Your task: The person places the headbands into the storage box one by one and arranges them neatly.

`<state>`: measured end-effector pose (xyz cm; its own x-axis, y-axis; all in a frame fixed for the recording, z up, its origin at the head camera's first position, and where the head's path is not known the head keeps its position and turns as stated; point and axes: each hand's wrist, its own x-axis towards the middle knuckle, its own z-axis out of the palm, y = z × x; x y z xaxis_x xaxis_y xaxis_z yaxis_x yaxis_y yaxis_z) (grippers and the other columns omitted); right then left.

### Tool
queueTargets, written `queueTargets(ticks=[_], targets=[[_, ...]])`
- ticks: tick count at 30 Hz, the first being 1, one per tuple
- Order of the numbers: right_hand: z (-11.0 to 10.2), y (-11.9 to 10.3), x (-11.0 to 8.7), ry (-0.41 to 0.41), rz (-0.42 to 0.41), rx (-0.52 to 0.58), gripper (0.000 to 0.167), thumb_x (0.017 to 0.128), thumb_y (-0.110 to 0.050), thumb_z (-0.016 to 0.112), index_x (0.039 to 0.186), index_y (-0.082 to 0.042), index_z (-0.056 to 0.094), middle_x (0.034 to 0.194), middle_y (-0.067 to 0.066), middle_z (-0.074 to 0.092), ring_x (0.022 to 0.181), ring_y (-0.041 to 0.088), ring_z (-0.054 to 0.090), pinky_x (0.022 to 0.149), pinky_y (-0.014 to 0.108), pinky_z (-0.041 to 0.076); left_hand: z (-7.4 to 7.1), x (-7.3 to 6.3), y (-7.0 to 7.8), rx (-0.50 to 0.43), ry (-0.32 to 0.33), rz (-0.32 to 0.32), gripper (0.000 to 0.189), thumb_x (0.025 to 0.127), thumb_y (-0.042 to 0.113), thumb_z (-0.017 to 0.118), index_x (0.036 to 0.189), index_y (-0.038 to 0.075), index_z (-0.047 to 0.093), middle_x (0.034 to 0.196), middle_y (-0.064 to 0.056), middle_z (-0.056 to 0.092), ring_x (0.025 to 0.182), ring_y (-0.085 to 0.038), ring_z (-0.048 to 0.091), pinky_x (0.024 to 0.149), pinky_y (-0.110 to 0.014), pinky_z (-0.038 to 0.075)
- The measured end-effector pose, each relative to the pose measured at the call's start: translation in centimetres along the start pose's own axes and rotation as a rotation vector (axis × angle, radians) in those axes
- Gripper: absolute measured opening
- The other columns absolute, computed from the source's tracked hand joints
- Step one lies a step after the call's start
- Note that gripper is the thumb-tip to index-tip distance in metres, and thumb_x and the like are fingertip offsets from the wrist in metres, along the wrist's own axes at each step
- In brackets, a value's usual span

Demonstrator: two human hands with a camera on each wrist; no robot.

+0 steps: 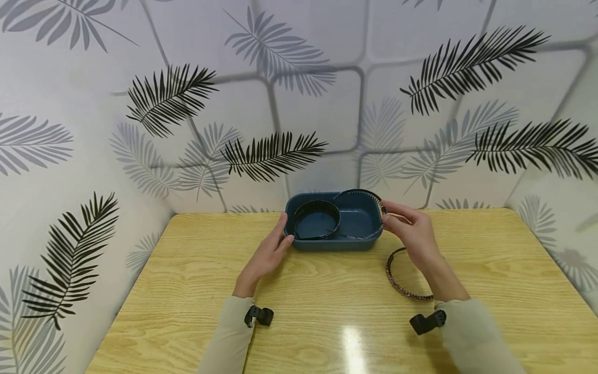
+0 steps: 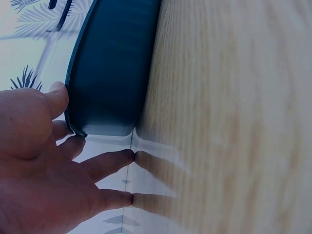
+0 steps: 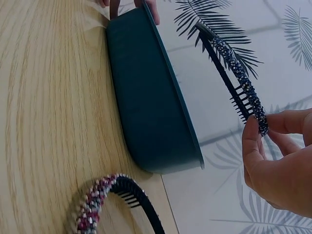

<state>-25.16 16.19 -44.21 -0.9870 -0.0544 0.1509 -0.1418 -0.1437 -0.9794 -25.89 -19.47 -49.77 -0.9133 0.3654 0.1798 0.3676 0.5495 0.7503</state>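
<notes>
A dark blue-green box (image 1: 334, 245) stands on the table near the wall. My left hand (image 1: 267, 253) rests against its left end, thumb at the front corner; in the left wrist view two fingertips (image 2: 127, 156) touch the table. Between thumb and fingers, my right hand (image 1: 416, 236) pinches one end of a beaded headband (image 3: 245, 80), dark blue and silver with comb teeth inside, held over the box's right half. Another dark headband (image 1: 317, 202) lies in the box's left half. A headband with pink and white beads (image 3: 92, 207) lies on the table beneath my right forearm.
Right behind the box rises a wall (image 1: 317, 119) patterned with feathers or leaves. The wooden table (image 1: 187, 270) reaches back to it. Dark camera mounts (image 1: 427, 322) sit on both wrists.
</notes>
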Motion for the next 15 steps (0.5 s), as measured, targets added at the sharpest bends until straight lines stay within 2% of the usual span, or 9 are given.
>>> queueTargets(ticks=[5, 11, 15], targets=[[0.9, 0.3, 0.6, 0.000, 0.011, -0.003, 0.047, 0.100, -0.002, 0.066, 0.142, 0.013, 0.053, 0.123, -0.001, 0.068, 0.096, 0.006, 0.070, 0.087, 0.024, 0.057, 0.0, 0.0, 0.0, 0.005, -0.001, 0.001, 0.064, 0.113, 0.019, 0.043, 0.164, 0.002, 0.009, 0.171, -0.011, 0.005, 0.156, -0.026, 0.011, 0.123, -0.048, 0.020], [1.8, 0.7, 1.3, -0.001, 0.029, -0.043, 0.045, 0.101, -0.003, 0.063, 0.143, 0.011, 0.054, 0.141, 0.022, 0.055, 0.096, 0.003, 0.070, 0.089, 0.024, 0.056, 0.0, 0.0, -0.1, 0.003, -0.001, 0.009, 0.064, 0.113, 0.018, 0.043, 0.164, 0.000, 0.009, 0.171, -0.016, 0.007, 0.155, -0.028, 0.015, 0.122, -0.050, 0.022], [2.4, 1.2, 1.9, -0.002, 0.039, -0.059, 0.043, 0.102, -0.002, 0.061, 0.143, 0.010, 0.055, 0.148, 0.026, 0.049, 0.097, 0.003, 0.068, 0.088, 0.024, 0.056, 0.0, 0.0, -0.1, -0.001, 0.002, 0.011, 0.064, 0.113, 0.017, 0.043, 0.164, 0.000, 0.009, 0.171, -0.015, 0.007, 0.155, -0.029, 0.018, 0.122, -0.050, 0.022]])
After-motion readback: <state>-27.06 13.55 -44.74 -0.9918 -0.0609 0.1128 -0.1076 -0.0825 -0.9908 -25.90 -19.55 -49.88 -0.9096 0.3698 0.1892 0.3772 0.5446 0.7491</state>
